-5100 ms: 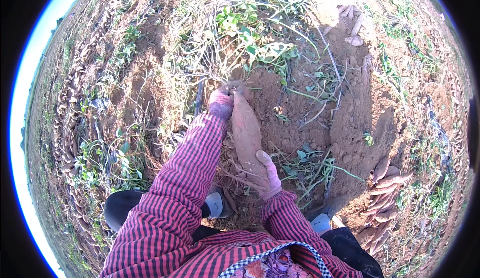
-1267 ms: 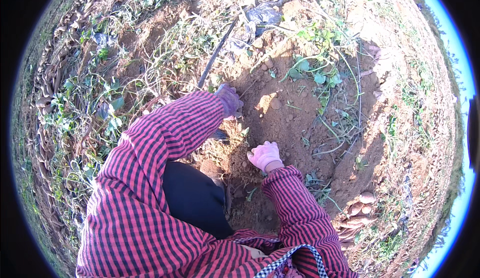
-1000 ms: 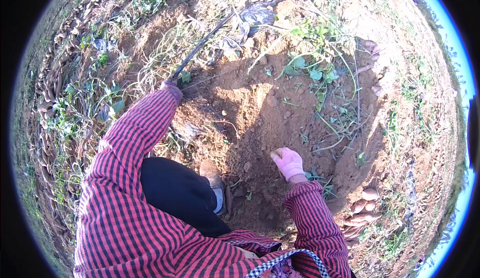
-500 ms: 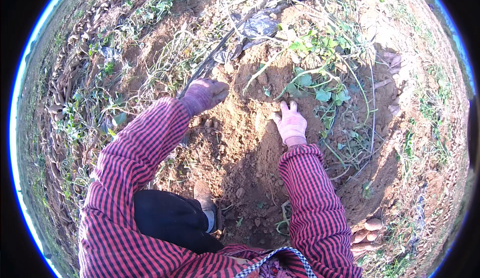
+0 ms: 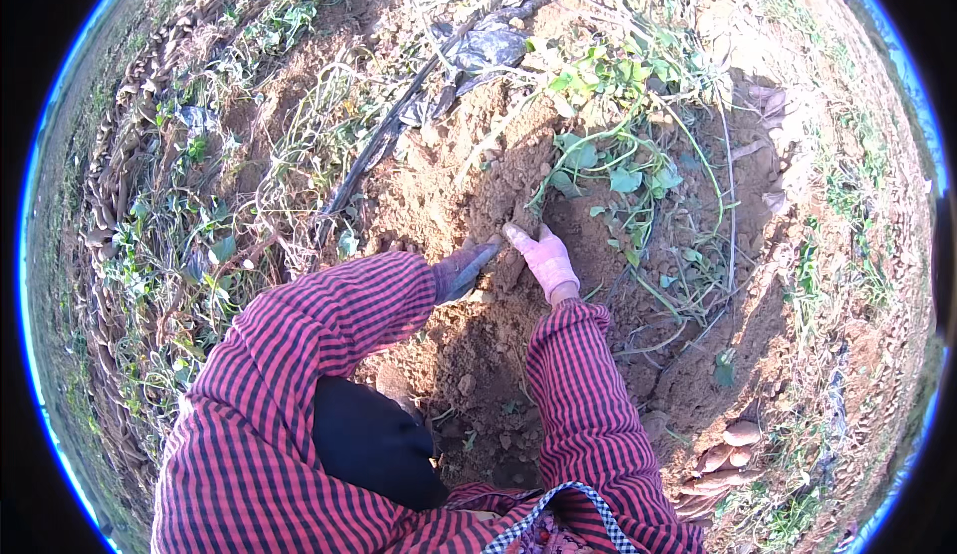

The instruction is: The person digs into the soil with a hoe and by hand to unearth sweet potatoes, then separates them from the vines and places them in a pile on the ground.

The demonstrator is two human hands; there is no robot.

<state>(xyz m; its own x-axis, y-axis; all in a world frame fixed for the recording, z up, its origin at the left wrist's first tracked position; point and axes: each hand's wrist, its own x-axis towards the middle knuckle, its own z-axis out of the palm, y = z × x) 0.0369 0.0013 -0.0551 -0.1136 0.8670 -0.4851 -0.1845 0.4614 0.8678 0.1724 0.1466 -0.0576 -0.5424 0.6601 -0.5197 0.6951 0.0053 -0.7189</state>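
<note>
My two gloved hands are close together at the loose brown soil (image 5: 478, 180) of a mound in front of me. My left hand (image 5: 467, 269), in a purplish-grey glove, lies low on the dirt with its fingers stretched out toward the right hand. Beside it, my right hand (image 5: 545, 260), in a pale pink glove, has thumb and fingers apart, the tips touching or just in the soil. Neither hand shows anything held. Just beyond the right hand grows a green leafy vine (image 5: 624, 179), its stems trailing over the mound.
Crumpled black plastic film (image 5: 488, 48) lies at the far side, with a dark strip (image 5: 374, 150) running down-left from it. Reddish sweet potatoes (image 5: 736, 444) lie in a small pile at the lower right. My dark-clad knee (image 5: 374, 444) is bent below my left arm.
My left hand has come down and right, its fingers now stretched out beside the right hand. The right hand has shifted slightly left and nearer, and the view has moved a little.
</note>
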